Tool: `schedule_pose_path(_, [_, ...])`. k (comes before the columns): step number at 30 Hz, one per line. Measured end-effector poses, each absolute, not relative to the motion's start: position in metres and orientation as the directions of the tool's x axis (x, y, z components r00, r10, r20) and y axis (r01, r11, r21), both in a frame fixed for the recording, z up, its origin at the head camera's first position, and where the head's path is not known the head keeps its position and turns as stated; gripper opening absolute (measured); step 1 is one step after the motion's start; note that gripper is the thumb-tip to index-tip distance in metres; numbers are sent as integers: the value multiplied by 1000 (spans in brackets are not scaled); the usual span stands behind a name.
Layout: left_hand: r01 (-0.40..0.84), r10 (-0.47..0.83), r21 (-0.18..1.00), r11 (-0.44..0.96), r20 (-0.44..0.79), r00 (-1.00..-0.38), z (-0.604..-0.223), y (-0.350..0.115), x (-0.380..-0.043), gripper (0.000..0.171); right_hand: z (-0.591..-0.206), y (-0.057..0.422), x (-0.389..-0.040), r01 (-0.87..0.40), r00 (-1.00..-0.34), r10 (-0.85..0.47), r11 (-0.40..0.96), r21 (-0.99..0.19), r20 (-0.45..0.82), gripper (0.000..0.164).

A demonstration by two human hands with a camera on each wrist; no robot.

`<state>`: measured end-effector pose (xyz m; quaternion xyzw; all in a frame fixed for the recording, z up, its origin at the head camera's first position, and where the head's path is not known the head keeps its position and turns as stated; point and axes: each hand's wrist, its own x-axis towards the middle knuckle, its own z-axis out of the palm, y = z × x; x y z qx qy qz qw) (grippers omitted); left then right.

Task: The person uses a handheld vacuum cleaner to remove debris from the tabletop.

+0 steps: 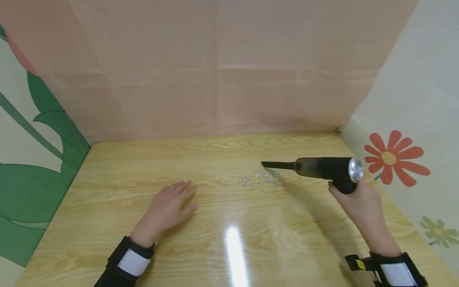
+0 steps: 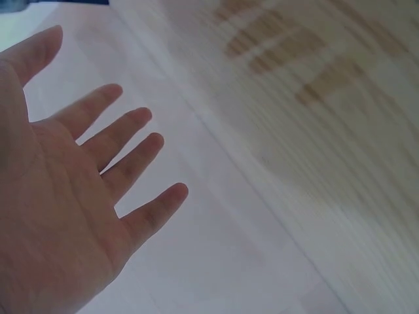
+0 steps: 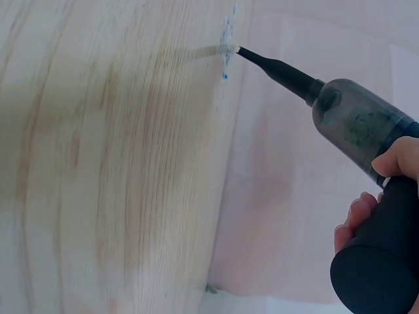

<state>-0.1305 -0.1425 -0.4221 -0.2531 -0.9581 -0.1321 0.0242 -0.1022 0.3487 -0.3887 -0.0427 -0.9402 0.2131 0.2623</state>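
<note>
A black handheld vacuum cleaner [image 1: 322, 167] with a long narrow nozzle is gripped by its handle in my right hand [image 1: 362, 203]. The nozzle tip points left, close over a scatter of small blue and white bits [image 1: 265, 180] on the wooden table. Through its smoky clear dust cup [image 3: 360, 124], dark matter shows in the right wrist view. My left hand [image 1: 168, 207] is held palm down over the table, left of the bits, holding nothing. In the left wrist view its fingers [image 2: 134, 171] are spread and nearly straight.
The light wood table [image 1: 125, 171] meets a pink sheet [image 1: 215, 79] along its back edge. Walls with printed flowers and leaves stand at the sides, a red flower [image 1: 389, 158] at right. A bright light reflection [image 1: 236, 255] lies on the front of the tabletop.
</note>
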Motion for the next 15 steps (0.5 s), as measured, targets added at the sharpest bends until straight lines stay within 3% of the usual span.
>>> schedule_pose_path(15, [556,550,255,791,102,-829,-417,-123,-122,61,-389,381,-91,57,-855,259,908,-414,449,50])
